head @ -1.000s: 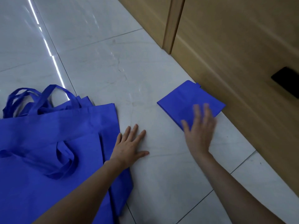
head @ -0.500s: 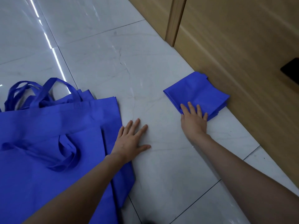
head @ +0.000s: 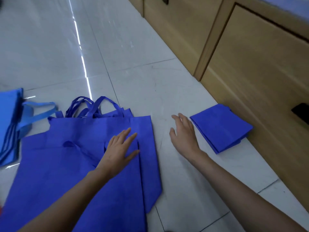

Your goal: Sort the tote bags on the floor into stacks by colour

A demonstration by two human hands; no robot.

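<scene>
Head cam is showing a pile of dark blue tote bags (head: 66,173) lying spread flat on the floor (head: 150,81), handles pointing away from the person. Left hand (head: 119,149) is lying flat on top of that pile, fingers straight, not gripping anything. Right hand (head: 183,131) is sitting open over bare tile, holding nothing (can't tell if it's touching down). It's just beside a folded dark blue bag (head: 220,128) that's lying at the floor's right edge, up against the wooden cabinet (head: 250,64). Over on the left a light blue stack (head: 10,118) is lying just beside the dark pile.

My guess is the sorting is getting somewhere: light blue is sitting as its own group, and one dark blue bag is looking folded and parked. The spread-out dark pile is looking like the bulk of what's left.
</scene>
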